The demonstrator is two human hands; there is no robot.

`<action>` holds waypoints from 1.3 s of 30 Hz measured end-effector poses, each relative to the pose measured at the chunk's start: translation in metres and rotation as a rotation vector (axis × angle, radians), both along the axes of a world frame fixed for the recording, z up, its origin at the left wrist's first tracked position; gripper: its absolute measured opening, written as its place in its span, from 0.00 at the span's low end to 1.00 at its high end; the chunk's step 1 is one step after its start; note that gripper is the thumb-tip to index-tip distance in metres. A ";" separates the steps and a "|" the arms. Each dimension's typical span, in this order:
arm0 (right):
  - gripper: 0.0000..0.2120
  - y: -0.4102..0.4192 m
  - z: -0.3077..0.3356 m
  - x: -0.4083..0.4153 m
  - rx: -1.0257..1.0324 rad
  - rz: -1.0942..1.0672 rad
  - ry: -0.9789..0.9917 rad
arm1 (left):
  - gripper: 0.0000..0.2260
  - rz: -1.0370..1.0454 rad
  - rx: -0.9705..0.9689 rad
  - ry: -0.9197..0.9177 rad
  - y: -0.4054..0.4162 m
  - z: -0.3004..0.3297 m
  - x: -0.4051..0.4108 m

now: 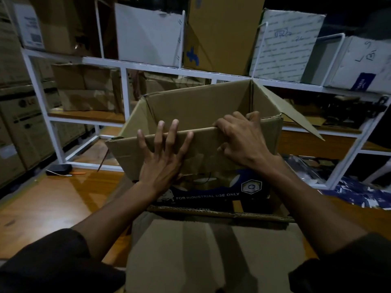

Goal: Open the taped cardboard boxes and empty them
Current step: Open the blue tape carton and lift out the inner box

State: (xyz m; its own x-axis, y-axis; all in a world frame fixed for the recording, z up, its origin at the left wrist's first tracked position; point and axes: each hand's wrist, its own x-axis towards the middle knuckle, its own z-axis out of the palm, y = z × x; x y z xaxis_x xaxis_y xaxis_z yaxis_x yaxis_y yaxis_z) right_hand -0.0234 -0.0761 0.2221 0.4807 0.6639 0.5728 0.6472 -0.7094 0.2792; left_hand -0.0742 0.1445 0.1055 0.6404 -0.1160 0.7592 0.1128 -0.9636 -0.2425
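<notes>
On the wooden floor [53, 199] before the white shelving [148, 67], the cardboard box [196, 106] stands open. The left hand [163, 159] presses flat on its near flap [203, 149], fingers spread straight. The right hand [243, 140] curls over the flap's top edge, gripping it. Both forearms reach forward; the box's contents are dim, partly hidden.

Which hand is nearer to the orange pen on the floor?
Left. The left hand presses the box flap, on the orange pen side; the right hand grips the flap's edge, farther away.
</notes>
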 end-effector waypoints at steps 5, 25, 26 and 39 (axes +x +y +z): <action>0.21 -0.008 -0.013 0.004 0.025 -0.003 0.016 | 0.63 -0.019 0.043 0.033 -0.007 -0.007 0.004; 0.25 -0.044 -0.040 0.045 0.077 -0.011 0.217 | 0.68 0.033 0.046 0.373 -0.042 -0.006 0.028; 0.26 -0.046 -0.040 0.048 0.079 -0.011 0.237 | 0.68 0.033 0.050 0.400 -0.044 -0.002 0.029; 0.19 -0.043 -0.071 0.082 -0.027 -0.076 0.627 | 0.63 0.001 -0.133 1.100 -0.059 0.016 0.028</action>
State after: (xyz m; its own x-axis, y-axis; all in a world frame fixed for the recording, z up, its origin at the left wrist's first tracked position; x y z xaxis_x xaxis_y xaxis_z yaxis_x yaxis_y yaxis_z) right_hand 0.0586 -0.1193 0.1513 0.7658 0.6253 0.1503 0.6418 -0.7576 -0.1183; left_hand -0.0459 0.0854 0.1220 0.9731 -0.0752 -0.2177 -0.0999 -0.9894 -0.1050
